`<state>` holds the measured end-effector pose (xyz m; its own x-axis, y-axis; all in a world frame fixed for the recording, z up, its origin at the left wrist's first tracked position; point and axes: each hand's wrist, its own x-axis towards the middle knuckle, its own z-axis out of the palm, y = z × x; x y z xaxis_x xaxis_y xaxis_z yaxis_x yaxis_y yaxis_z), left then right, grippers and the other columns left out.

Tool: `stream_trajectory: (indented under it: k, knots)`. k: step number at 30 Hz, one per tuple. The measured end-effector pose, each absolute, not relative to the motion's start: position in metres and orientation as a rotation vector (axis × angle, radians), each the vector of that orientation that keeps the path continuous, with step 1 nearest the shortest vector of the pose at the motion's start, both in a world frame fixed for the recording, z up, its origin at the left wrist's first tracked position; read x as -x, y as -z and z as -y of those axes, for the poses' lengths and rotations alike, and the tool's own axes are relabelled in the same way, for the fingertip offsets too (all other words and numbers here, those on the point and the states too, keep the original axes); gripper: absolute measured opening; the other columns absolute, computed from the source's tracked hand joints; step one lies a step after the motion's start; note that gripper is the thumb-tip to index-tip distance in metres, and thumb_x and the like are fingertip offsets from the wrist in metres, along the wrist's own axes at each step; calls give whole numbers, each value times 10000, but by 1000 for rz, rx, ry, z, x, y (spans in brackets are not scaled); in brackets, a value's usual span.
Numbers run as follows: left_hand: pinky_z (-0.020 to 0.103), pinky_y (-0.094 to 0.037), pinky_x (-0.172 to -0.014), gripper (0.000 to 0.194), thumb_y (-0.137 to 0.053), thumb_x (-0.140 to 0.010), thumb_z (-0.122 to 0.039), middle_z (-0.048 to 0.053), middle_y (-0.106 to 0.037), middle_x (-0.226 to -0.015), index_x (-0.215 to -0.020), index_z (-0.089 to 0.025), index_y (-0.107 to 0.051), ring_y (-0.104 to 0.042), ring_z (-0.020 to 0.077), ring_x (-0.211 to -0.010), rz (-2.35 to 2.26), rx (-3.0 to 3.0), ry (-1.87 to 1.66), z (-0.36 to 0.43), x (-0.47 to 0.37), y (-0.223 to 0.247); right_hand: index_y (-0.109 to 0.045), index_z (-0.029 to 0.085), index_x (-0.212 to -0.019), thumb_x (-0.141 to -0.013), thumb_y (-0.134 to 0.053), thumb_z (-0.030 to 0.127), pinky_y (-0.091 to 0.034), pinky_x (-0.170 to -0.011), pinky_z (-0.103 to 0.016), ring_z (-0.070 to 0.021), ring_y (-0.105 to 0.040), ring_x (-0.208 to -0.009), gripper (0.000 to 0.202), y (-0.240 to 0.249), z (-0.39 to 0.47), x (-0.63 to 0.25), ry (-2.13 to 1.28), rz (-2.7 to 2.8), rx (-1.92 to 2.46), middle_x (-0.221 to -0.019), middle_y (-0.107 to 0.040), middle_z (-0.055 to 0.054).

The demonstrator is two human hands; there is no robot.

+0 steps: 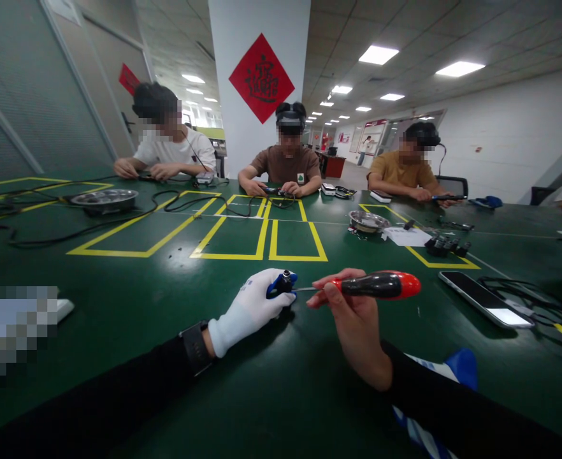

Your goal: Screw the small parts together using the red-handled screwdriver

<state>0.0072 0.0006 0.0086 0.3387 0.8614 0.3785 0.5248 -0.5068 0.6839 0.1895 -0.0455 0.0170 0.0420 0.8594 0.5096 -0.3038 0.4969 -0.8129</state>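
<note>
My left hand, in a white glove with blue fingertips, is closed around a small black part with a round top. Most of that part is hidden by the glove. Bare and closed, my right hand grips a screwdriver by its red and black handle. The screwdriver lies nearly level, its thin metal shaft pointing left at the black part. Its tip meets the area by my gloved fingers; exact contact cannot be made out.
A white and blue glove lies under my right forearm. To the right are a phone, cables, several black parts, white paper and a metal bowl. Another bowl stands left. Three people sit opposite; yellow tape marks the green table.
</note>
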Motion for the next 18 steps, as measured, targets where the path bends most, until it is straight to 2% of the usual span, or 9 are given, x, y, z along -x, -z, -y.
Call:
stream_trajectory:
  k: [4,7,10,12,15,18]
  knots:
    - [360,-501,-888,328,-613,-827,-341,51,-694,-1053,-1118,-193,-648,-644,225,-963,-1210,-2153,-1018,-2,-7,-7,-502,244,-1202,-957,-485,300,-578,-772,-399,-178,-707,-811,252,-16,47,-189,-1053,1219,536,-1148,-666,-76]
    - [361,-494,-911,344,-616,-825,-344,50,-692,-1079,-1136,-198,-645,-640,229,-995,-1212,-2155,-1016,-2,-7,-6,-497,265,-1275,-951,-502,303,-573,-733,-379,-156,-687,-763,327,-14,44,-191,-1009,1276,586,-1236,-623,-85]
    - [367,-484,-935,358,-616,-828,-360,50,-684,-1114,-1150,-205,-640,-631,235,-1027,-1223,-2151,-1005,-2,-8,-6,-586,258,-1150,-896,-603,281,-558,-697,-343,-146,-656,-768,256,-14,40,-193,-837,1336,663,-1210,-615,-63]
    - [370,-480,-947,362,-607,-836,-371,51,-679,-1132,-1159,-209,-636,-627,235,-1037,-1218,-2144,-1001,-2,-8,-6,-628,232,-987,-844,-671,262,-536,-809,-374,-187,-632,-926,153,-15,38,-195,-629,1365,720,-1152,-608,-55]
    - [381,-473,-963,373,-604,-837,-372,61,-674,-1148,-1170,-206,-631,-619,244,-1060,-1213,-2149,-1012,-2,-9,-6,-584,216,-810,-794,-725,239,-453,-961,-438,-230,-566,-1090,143,-19,38,-196,-379,1406,779,-1104,-598,-52]
    - [392,-470,-962,361,-598,-837,-350,71,-674,-1135,-1162,-198,-634,-617,248,-1054,-1211,-2174,-1021,-1,-9,-7,-508,218,-757,-830,-690,225,-442,-971,-453,-213,-605,-1033,196,-24,38,-194,-487,1433,687,-1024,-651,-35]
